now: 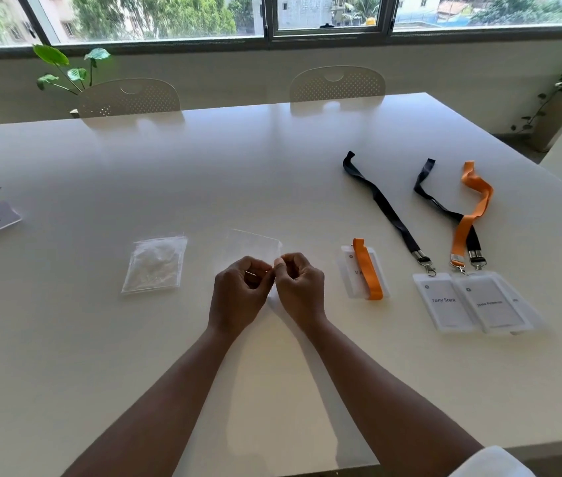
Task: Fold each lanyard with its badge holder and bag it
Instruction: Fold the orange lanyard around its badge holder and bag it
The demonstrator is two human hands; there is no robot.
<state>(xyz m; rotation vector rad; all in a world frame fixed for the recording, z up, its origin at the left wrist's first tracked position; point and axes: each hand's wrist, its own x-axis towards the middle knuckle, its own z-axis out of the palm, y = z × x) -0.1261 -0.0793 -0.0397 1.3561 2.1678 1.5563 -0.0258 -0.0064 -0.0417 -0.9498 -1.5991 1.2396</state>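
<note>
Surface: white table beneath windows.
Hands: left hand and right hand each pinch the clear bag mouth, likely parting it.
Waiting: folded orange lanyard on its holder, just right.
Stock: bag packet, left.

Four lanyards, four badge holders, two chairs, two hands.
</note>
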